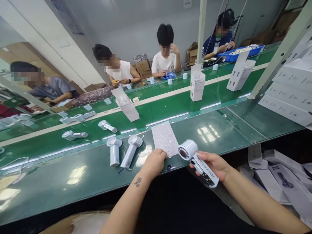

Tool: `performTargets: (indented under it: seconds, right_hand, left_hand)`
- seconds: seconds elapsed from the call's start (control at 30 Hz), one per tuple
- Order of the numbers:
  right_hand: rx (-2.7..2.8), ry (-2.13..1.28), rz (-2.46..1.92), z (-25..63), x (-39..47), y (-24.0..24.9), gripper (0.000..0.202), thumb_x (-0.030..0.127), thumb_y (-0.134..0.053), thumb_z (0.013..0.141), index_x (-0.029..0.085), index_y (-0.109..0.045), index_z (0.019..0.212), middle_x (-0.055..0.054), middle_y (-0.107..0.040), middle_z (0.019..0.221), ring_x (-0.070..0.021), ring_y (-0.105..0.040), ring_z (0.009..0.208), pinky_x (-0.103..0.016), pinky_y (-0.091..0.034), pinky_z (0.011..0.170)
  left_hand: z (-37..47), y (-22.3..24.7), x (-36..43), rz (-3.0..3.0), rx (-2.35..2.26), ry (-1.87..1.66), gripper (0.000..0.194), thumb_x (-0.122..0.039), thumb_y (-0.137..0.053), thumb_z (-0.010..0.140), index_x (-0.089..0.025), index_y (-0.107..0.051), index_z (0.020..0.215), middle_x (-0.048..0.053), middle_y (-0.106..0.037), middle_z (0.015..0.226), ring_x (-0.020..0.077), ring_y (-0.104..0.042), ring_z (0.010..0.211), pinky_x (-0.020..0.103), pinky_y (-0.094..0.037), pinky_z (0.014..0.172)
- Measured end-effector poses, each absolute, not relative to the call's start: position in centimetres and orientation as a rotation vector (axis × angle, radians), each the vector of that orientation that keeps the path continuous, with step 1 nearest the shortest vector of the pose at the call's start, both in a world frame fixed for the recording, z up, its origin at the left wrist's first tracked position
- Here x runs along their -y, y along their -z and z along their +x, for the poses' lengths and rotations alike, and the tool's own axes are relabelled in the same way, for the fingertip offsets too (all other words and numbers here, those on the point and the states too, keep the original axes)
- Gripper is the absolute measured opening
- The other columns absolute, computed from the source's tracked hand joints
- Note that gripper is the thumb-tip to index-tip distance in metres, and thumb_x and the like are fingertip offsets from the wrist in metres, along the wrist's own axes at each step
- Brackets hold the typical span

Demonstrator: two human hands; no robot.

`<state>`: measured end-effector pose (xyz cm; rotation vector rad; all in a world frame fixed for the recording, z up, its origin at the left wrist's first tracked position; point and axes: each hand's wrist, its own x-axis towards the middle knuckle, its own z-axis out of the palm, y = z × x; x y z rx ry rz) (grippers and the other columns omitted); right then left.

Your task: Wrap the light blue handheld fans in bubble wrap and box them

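My right hand (216,164) is wrapped round a white handheld fan (188,149) with "speed FAN" lettered on its handle. The round head points up and left, and part of the handle's inside shows. At the bench's near edge, my left hand (156,162) has its fingers closed at the near corner of a bubble-wrap bag (165,138), which lies flat. The fingertips are partly hidden. Left of that hand, two more white handheld fans, one upright-looking (114,151) and one slanted (132,149), rest on the green bench (92,175).
Beyond the bench runs a green conveyor (165,107) carrying fans, fan parts and open white boxes (198,83). Stacked white boxes (290,94) stand at right beside a slanted post (280,48). More boxes (285,178) lie below right. Several co-workers sit across the line.
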<state>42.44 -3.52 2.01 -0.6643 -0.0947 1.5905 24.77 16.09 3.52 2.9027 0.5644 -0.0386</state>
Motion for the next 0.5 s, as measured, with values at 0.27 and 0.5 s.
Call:
performTargets:
  seconds: [0.27, 0.5]
  right_hand:
    - [0.382, -1.795, -0.605, 40.9, 0.7, -3.5, 0.059, 0.02, -0.072, 0.073, 0.018, -0.043, 0.124, -0.011, -0.067, 0.094, -0.0232, -0.071, 0.075, -0.032, -0.059, 0.053]
    - [0.364, -1.692, -0.884, 40.9, -0.5, -3.9, 0.043, 0.018, -0.067, 0.078, 0.009, -0.05, 0.118, -0.014, -0.066, 0.092, -0.0213, -0.069, 0.072, -0.027, -0.058, 0.048]
  left_hand:
    - [25.2, -5.6, -15.7, 2.383, -0.554, -0.235, 0.019, -0.022, -0.048, 0.08, -0.021, -0.067, 0.08, 0.004, -0.069, 0.079, 0.0182, -0.062, 0.074, 0.029, -0.046, 0.069]
    - [25.4, -5.5, -14.6, 1.609, -0.806, -0.676, 0.018, -0.034, -0.055, 0.078, -0.017, -0.055, 0.072, -0.003, -0.051, 0.061, 0.0107, -0.047, 0.057, 0.023, -0.04, 0.057]
